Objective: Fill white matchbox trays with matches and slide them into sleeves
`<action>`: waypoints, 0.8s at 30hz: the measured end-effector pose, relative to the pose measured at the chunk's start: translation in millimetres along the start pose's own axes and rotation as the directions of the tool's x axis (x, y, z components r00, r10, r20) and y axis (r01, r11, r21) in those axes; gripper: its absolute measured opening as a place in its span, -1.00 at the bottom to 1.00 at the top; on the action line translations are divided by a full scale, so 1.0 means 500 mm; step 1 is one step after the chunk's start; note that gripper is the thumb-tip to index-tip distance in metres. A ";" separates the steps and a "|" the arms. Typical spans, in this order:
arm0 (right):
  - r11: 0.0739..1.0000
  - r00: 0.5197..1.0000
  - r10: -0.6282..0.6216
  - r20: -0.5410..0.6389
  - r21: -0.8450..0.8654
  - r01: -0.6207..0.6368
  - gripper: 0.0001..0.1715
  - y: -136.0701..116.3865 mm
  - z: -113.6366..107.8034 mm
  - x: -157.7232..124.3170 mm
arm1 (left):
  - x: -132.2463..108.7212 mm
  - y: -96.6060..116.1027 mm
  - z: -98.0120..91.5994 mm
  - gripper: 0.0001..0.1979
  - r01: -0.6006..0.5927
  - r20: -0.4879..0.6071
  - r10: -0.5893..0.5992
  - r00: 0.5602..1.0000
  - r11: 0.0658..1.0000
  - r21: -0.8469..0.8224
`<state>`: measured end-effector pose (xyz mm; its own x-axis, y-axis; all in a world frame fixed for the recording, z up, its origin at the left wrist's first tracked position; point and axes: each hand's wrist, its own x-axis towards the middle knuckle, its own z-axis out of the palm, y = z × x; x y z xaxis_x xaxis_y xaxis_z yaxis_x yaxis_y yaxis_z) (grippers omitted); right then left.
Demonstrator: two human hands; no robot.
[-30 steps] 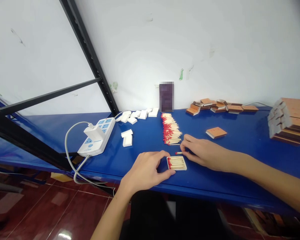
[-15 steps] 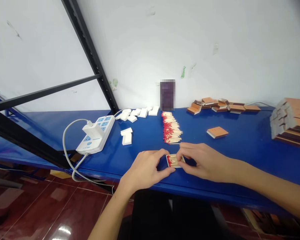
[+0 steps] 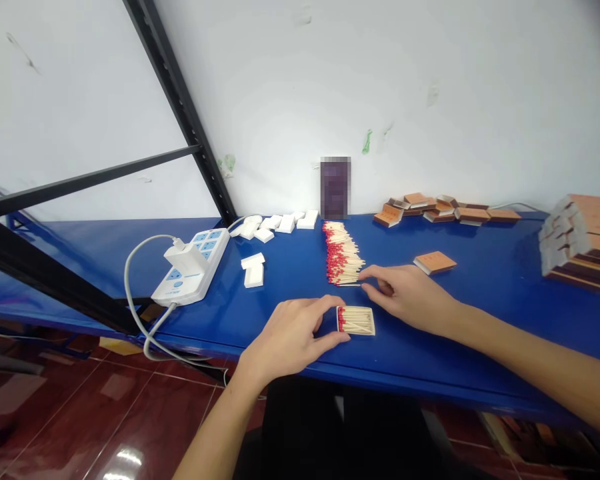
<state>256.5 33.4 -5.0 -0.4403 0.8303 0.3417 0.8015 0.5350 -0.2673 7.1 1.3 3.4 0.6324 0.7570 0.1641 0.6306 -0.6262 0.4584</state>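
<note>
A small white matchbox tray (image 3: 373,321) lies near the table's front edge, with red-headed matches (image 3: 355,320) laid side by side in it. My left hand (image 3: 293,337) grips the tray's left end, thumb on the near side and a finger on the far side. Behind it is a long pile of loose matches (image 3: 347,257), heads to the left. At the pile's front right, my right hand (image 3: 413,297) has its thumb and forefinger slightly apart beside the bare match ends. No match shows between those fingertips.
Several white trays (image 3: 286,224) lie at the back left, and others (image 3: 254,275) nearer. A white power strip (image 3: 203,267) with cables stands left. An orange-brown matchbox sleeve (image 3: 435,262) lies right, with several sleeves (image 3: 473,215) behind and a stack (image 3: 585,243) at far right.
My right hand has left the tray and moved up to the front right of the match pile. The tray has shifted slightly right; my left hand stays on it.
</note>
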 end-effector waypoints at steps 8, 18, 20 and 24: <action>0.999 0.993 -0.043 0.109 -0.023 0.046 -0.62 0.004 0.006 0.002 | 0.000 0.005 -0.002 -0.66 0.014 0.009 -0.014 1.000 1.000 -0.014; 0.998 0.994 -0.041 0.103 -0.031 0.045 -0.63 0.010 0.012 0.002 | -0.002 0.004 -0.001 -0.70 -0.022 -0.013 0.022 1.000 1.000 0.004; 0.998 0.993 -0.042 0.106 -0.031 0.045 -0.63 0.009 0.010 0.002 | -0.003 0.005 -0.002 -0.70 -0.021 -0.010 0.021 1.000 1.000 0.001; 0.999 0.993 -0.037 0.115 -0.013 0.038 -0.63 0.007 0.007 0.005 | -0.002 0.008 -0.003 -0.71 -0.023 -0.010 0.023 1.000 1.000 -0.001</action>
<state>256.7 37.7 -8.4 -0.5130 0.8225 0.2455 0.7890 0.5645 -0.2425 8.1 -1.7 6.4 0.6421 0.7444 0.1833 0.6158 -0.6432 0.4550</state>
